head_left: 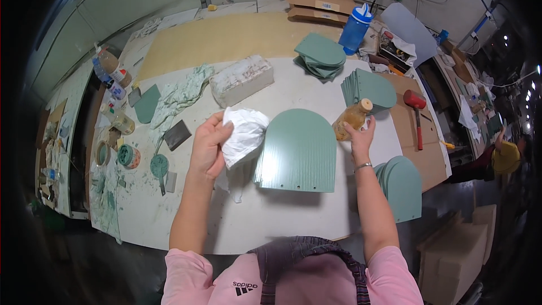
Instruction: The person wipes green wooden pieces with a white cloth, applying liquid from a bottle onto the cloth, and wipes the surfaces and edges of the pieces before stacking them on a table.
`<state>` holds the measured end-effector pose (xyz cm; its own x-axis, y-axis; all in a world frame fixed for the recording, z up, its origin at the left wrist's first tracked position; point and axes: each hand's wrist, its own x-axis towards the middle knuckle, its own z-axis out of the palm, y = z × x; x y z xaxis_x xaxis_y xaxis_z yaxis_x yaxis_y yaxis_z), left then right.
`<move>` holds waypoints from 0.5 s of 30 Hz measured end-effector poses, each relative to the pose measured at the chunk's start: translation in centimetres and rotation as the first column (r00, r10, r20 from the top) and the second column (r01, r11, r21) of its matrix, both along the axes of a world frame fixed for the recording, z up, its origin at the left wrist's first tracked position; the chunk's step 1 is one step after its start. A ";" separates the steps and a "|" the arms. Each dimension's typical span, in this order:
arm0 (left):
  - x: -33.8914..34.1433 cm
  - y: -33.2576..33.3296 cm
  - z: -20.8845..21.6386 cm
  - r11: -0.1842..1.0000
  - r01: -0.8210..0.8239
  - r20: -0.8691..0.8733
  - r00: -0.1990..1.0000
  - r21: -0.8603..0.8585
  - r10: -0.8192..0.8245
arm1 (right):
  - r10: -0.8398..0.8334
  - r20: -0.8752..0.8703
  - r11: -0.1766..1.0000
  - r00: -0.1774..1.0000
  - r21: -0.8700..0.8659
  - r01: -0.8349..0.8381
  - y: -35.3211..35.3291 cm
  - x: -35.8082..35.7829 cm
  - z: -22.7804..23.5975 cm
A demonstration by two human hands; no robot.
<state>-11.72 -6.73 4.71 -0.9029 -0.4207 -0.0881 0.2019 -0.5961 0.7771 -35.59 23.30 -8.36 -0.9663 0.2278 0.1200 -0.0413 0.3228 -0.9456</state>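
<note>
We see a worker's left hand [210,141] at a white tabletop [169,214], its fingers clenched on a bunched white cloth [244,138] at the left edge of a glossy green arched panel [302,147], while the fingers of the right hand [361,135] grasp a bottle [350,121] of amber-brown contents just beside the panel's right edge. Off to the left, we find an open tub [134,160] holding green paste, near a clear bottle [122,121] whose contents we cannot make out; a translucent blue bottle [354,29] stands toward the far right, beside stacked green panels [320,51].
</note>
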 end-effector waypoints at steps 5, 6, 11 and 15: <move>-5.8 1.5 5.1 0.994 -0.084 -0.198 0.978 -0.076 0.067 | 0.244 -0.049 0.952 0.969 -0.176 -0.249 -1.0 -2.6 0.1; -7.5 1.5 5.3 0.980 -0.074 -0.185 0.982 -0.184 0.039 | 0.257 0.010 0.955 0.966 -0.155 -0.252 -1.2 -3.0 0.2; -13.9 1.2 1.2 0.877 0.116 0.094 0.992 -0.466 -0.081 | 0.318 -0.138 0.898 0.938 0.360 -0.251 -3.8 -1.4 4.1; -16.0 0.9 -2.7 0.765 0.369 0.289 0.925 -0.528 -0.247 | 0.473 -0.161 0.712 0.866 0.648 -0.269 -5.7 -0.3 9.2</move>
